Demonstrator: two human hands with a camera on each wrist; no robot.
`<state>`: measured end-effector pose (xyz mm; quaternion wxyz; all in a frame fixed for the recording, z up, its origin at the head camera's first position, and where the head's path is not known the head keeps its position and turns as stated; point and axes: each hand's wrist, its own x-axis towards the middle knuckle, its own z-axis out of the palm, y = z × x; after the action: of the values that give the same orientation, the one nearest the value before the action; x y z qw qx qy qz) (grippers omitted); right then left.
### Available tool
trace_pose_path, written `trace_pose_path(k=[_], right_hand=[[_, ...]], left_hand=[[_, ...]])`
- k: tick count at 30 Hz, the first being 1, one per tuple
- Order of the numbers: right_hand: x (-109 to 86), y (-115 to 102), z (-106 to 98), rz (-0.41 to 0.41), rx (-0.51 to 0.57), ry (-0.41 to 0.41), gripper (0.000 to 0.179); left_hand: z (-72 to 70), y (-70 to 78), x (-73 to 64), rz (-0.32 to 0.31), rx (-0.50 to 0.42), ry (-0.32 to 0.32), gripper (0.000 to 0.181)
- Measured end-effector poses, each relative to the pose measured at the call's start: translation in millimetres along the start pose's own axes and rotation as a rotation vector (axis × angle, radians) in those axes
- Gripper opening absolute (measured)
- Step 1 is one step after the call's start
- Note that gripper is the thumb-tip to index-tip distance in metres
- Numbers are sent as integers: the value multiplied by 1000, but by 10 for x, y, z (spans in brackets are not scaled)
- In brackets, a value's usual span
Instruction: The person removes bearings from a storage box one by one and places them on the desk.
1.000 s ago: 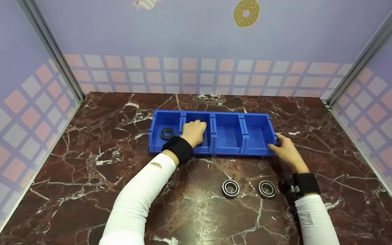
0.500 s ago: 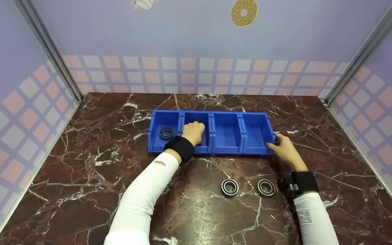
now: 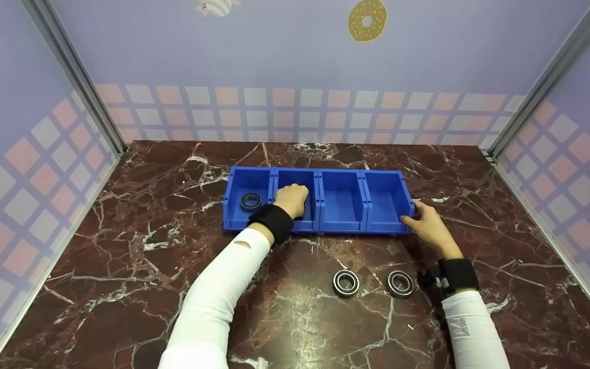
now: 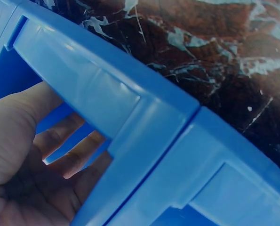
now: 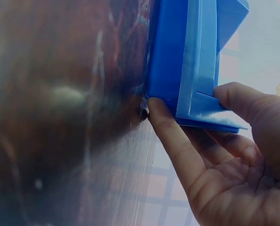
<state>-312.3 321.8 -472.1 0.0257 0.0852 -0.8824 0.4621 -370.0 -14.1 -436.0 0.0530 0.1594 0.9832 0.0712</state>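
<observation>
A row of joined blue storage bins (image 3: 343, 225) stands on the table. My left hand (image 3: 290, 201) reaches down into the second bin from the left. In the left wrist view, the curled fingers (image 4: 76, 157) lie behind that bin's front lip, which hides their tips; whether they hold anything cannot be told. At the right end, my right hand (image 3: 430, 225) grips the outermost bin, thumb on its front edge and fingers against its side and base, as the right wrist view shows. One ball bearing (image 3: 251, 202) lies in the leftmost bin.
Two more ball bearings lie on the dark marbled table in front of the bins, one left (image 3: 346, 283) and one right (image 3: 400, 284), the latter near the right wrist. Patterned panels (image 3: 295, 61) wall the table at the back and both sides.
The head view has shifted very slightly. Both hands keep their places at the bins, and the bearings have not moved.
</observation>
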Motion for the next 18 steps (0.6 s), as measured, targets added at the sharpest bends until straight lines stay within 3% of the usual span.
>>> trace_pose_path(k=[18], right_hand=[[12, 16, -7, -26, -31, 6, 49]], left_hand=[[-2, -9, 28, 8, 1, 5, 22]])
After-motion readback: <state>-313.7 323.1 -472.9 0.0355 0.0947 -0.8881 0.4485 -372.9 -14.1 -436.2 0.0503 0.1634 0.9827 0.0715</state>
